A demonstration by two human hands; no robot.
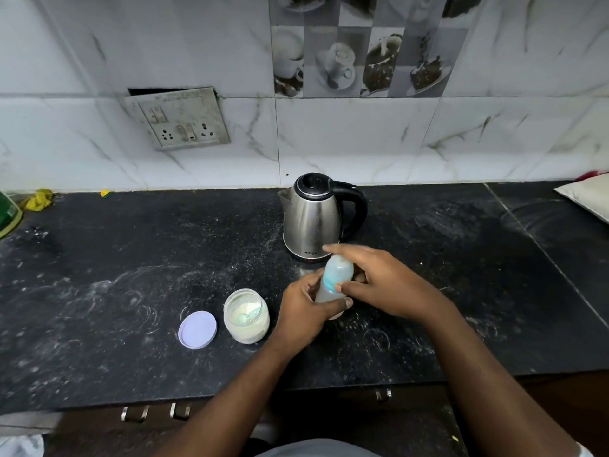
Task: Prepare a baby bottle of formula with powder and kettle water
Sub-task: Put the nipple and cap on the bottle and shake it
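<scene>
A clear baby bottle (334, 275) with a blue collar and a cap on top stands on the dark counter, in front of the kettle. My left hand (306, 311) wraps around its lower body. My right hand (379, 282) grips the capped top at the collar. The steel kettle (313, 216) with a black lid and handle stands just behind, lid shut. An open jar of white powder (246, 316) sits left of my left hand, with a scoop lying inside. Its lilac lid (197, 329) lies flat beside it.
The black counter (115, 275) is dusted with powder. A wall socket plate (179, 118) hangs loose on the tiles. A green object (8, 216) and yellow cloth (39, 199) sit far left, a white bag (590, 199) far right. Drawer handles (155, 412) run below the front edge.
</scene>
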